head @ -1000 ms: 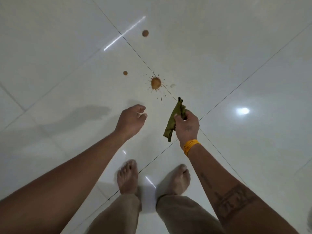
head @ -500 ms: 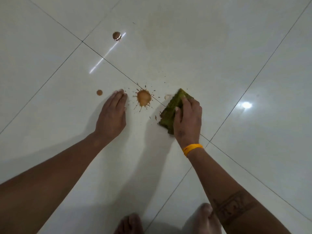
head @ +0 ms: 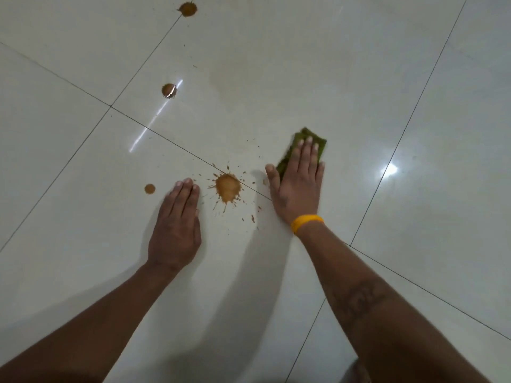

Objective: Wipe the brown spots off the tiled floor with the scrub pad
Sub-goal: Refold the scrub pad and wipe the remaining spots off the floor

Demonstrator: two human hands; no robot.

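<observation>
Four spots: we counted them unwiped on the tiled floor (head: 359,64).
Splat (head: 227,186): centre frame; we feared smearing.
Right hand (head: 300,181): flat, fingers straight, pressing scrub pad (head: 304,135) right of the splat.
Left hand (head: 177,225): flat, braced; might slip.

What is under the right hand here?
A green scrub pad, pressed flat on the tiled floor by the right hand. Whatever lies beneath the pad is covered.

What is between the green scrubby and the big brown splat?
Nothing but bare tile. The scrub pad, pressed flat under the right hand, lies just right of the big splat. The left hand rests on the splat's other side.
</observation>
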